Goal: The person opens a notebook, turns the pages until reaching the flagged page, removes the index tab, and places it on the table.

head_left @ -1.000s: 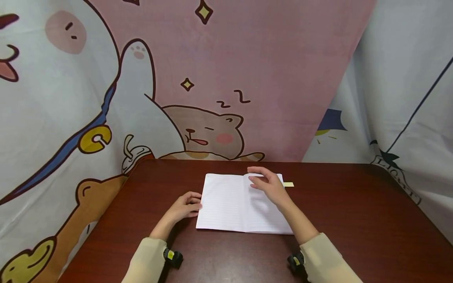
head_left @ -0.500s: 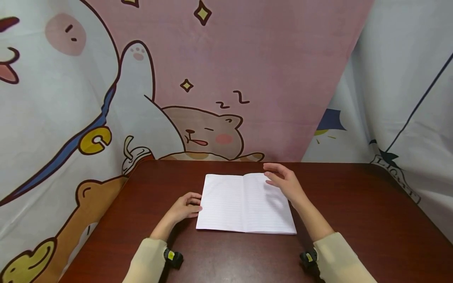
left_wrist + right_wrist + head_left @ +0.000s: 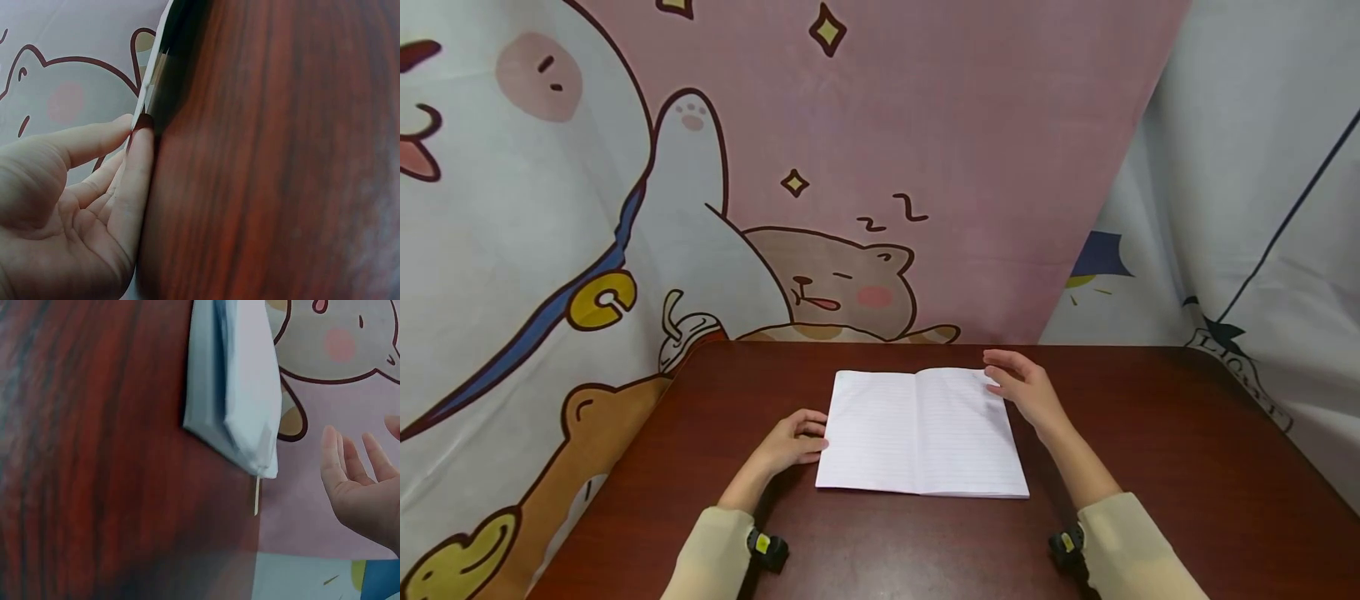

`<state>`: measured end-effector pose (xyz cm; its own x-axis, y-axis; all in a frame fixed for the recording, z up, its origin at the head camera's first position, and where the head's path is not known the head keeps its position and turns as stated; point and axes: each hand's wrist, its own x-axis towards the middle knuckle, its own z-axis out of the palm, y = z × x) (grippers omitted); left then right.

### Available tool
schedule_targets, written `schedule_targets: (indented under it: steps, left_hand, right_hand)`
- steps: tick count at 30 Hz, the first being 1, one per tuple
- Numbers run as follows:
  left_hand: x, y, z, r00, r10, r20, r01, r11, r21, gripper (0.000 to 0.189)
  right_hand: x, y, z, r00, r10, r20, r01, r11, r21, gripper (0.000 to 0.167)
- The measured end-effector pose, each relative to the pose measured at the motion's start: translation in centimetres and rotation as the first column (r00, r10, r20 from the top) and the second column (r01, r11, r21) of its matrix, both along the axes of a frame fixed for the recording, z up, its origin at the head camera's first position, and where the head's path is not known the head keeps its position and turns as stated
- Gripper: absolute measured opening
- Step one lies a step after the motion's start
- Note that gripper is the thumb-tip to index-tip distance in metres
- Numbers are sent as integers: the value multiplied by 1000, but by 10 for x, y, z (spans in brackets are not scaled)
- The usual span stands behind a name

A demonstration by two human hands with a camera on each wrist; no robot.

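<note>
Since the frame of one second ago, the right hand [image 3: 1022, 387] has shifted to the right, from over the right page [image 3: 966, 437] to the far right corner of the notebook [image 3: 868, 433]. Left hand [image 3: 792, 440] and notebook hold their earlier positions.

Notebook: lies open on the table [image 3: 1165, 467], between the two forearms, with both visible pages ruled and facing up. The centre fold runs from near to far. At the right edge, the right wrist view shows a gap between page layers; a narrow yellow tab [image 3: 257, 497] projects past the far right corner.

Left hand: pinches the left edge of the notebook, thumb on the upper side and a finger against the underside.

Right hand: released, holding nothing. Fingers are spread and slightly bent. The right wrist view shows it raised and apart from the notebook.

Each forearm carries a pale sleeve [image 3: 711, 550] and a black wrist camera [image 3: 767, 550] with a yellow patch. Behind the far edge of the table hangs a cloth [image 3: 985, 167], pink at the centre and white at left and right, printed with a sleeping bear [image 3: 842, 279] and small yellow stars [image 3: 828, 30]
</note>
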<state>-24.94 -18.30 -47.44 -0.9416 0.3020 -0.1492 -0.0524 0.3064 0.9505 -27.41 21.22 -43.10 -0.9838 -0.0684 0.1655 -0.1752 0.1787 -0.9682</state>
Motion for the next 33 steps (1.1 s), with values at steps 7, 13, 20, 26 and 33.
schedule_targets:
  steps: [7, 13, 20, 26, 33]
  left_hand:
    - [-1, -1, -1, 1000, 9, 5, -9, 1000, 3, 45]
    - [0, 0, 1, 1000, 12, 11, -12, 1000, -17, 45]
    - [0, 1, 2, 1000, 16, 11, -16, 1000, -14, 45]
    - [0, 2, 3, 1000, 22, 11, -21, 1000, -21, 44]
    - [1, 3, 4, 999, 39, 17, -38, 999, -37, 44]
  right_hand:
    - [-1, 7, -12, 999, -30, 37, 27, 997, 65, 46]
    - [-1, 12, -17, 994, -79, 73, 67, 986, 151, 45]
    - [-6, 15, -20, 986, -95, 134, 67, 978, 199, 44]
    - [-9, 16, -22, 974, -102, 202, 50, 968, 247, 45]
    - [-9, 15, -23, 967, -90, 237, 27, 966, 258, 45]
